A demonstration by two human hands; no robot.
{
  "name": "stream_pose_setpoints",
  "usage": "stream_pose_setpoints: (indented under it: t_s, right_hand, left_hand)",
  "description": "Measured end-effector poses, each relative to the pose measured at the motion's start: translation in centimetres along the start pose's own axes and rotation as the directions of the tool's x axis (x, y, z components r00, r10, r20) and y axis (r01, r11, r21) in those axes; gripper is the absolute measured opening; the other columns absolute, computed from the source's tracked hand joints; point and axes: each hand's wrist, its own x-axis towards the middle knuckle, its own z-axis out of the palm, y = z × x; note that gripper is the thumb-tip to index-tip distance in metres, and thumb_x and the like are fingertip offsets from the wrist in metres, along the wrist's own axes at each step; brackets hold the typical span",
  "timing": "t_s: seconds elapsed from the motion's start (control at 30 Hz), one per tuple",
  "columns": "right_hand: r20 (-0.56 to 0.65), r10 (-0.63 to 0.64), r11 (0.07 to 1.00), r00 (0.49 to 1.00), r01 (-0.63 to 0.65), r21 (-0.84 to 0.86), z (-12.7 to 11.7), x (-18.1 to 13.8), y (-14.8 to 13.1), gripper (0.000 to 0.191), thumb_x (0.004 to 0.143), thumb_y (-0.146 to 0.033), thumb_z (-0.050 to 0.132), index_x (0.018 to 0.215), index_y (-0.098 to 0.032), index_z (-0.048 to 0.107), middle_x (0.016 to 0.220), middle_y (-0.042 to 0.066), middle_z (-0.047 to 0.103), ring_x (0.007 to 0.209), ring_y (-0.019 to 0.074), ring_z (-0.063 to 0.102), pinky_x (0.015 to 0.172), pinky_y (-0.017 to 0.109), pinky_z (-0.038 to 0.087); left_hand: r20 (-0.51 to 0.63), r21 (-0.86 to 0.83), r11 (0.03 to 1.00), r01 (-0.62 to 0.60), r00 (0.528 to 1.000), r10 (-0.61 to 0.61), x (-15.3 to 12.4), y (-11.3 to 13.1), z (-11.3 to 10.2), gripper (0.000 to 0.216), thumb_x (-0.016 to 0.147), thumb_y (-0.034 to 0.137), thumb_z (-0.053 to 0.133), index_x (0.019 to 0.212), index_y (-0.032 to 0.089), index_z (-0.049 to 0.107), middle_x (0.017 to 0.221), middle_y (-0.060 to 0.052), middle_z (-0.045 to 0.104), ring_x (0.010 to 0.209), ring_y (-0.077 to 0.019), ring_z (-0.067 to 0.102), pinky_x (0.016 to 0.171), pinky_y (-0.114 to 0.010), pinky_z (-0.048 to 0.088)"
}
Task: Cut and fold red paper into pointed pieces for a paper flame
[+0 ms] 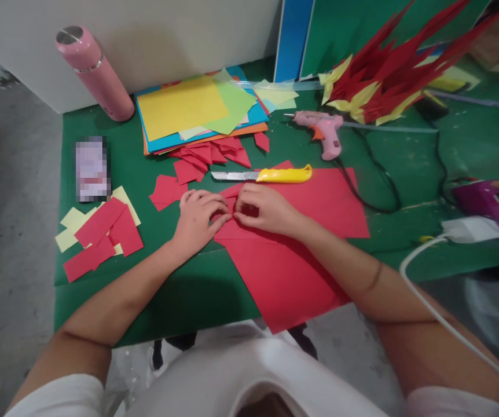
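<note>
My left hand [198, 217] and my right hand [261, 209] meet at the middle of the green mat, fingers curled and pinching a small piece of red paper [228, 212] between them. They rest on large red paper sheets [288, 266] that reach past the mat's near edge. A yellow-handled utility knife [271, 174] with its blade out lies just beyond my hands.
Folded red pieces [215, 155] lie by a stack of coloured paper [193, 110]. Red and yellow strips [102, 234] sit at left near a blurred phone [92, 168]. A pink bottle [95, 72], pink glue gun [321, 130] with cable, and a red-yellow paper spray [388, 75] stand behind.
</note>
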Motion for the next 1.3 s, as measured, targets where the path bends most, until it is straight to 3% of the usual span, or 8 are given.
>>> stream_pose_setpoints:
  t_s: [1.3]
  right_hand:
    - [0.006, 0.075, 0.995, 0.997, -0.075, -0.060, 0.49, -0.08, -0.31, 0.018, 0.086, -0.019, 0.058, 0.071, -0.021, 0.048, 0.072, 0.001, 0.054, 0.071, 0.0168, 0.052, 0.062, 0.029, 0.036]
  left_hand:
    - [0.017, 0.022, 1.000, -0.002, 1.000, 0.001, -0.37, 0.52, -0.20, 0.010, 0.093, 0.024, 0.062, 0.086, 0.025, 0.069, 0.102, 0.000, 0.075, 0.104, -0.0235, 0.064, 0.112, -0.056, 0.023]
